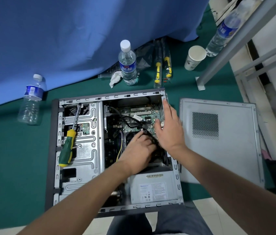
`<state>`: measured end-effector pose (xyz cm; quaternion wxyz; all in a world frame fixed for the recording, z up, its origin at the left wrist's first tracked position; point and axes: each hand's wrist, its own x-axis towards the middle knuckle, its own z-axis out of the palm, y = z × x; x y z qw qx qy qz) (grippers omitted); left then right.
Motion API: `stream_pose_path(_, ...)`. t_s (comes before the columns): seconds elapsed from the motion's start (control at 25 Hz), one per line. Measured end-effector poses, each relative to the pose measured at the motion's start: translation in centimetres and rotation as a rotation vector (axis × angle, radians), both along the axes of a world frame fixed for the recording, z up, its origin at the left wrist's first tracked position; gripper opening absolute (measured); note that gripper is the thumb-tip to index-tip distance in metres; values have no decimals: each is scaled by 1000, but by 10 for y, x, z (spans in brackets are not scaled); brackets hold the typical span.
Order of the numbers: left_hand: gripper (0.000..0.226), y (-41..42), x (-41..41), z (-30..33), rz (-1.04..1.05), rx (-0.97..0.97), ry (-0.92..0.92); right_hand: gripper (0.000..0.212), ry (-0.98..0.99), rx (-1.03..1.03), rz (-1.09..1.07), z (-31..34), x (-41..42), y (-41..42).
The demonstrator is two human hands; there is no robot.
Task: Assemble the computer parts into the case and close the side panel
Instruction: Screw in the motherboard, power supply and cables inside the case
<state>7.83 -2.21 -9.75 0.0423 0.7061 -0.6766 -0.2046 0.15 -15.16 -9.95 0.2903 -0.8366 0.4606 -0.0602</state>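
The open computer case (78,167) lies flat on the green mat, its motherboard (139,116) and grey power supply (152,189) showing inside. My left hand (138,152) reaches into the middle of the case with its fingers curled on a black fan or cooler part (155,143) and its cables; most of that part is hidden under the hand. My right hand (170,131) hovers open over the case's right side, fingers straight, above the board's edge. The grey side panel (222,141) lies flat to the right of the case.
A green and yellow screwdriver (67,143) rests on the drive cage at the left. Water bottles (128,63) (32,99) (222,34), a paper cup (195,57), bagged yellow tools (163,68) and a crumpled tissue (115,78) stand behind. A metal frame leg (218,65) rises at right.
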Motion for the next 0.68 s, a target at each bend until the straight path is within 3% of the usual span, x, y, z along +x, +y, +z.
stream_pose_path(0.16,46,51,35,17,441,-358,62,66,-2,6,5,3,0,0)
stream_pose_path(0.28,45,77,57,15,670,-311,29,67,-5,23,19,5,1,1)
stream_pose_path(0.68,50,92,69,-5,679,-298,-34,62,10,-67,21,0,0,1)
